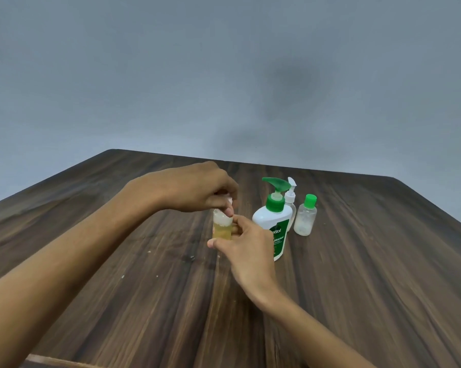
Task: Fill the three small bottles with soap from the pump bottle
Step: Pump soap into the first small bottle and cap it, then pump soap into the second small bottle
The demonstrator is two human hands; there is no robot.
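The small clear plastic bottle (222, 227), part-filled with amber soap under foam, is gripped near the centre of the brown wooden table (117, 261) by the right hand (246, 248). Its white cap (229, 200) is pinched by the left hand (197, 188) and should be kept square while turned. The green-capped clear bottle (305, 215) appears nearly empty.

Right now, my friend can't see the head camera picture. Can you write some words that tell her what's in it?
Two bare hands work on a small clear bottle of amber soap over a dark wooden table: the right hand grips its body while the left hand pinches its white top. Beside them stand a white pump bottle with a green pump, a clear white-pump bottle and a clear green-capped bottle.
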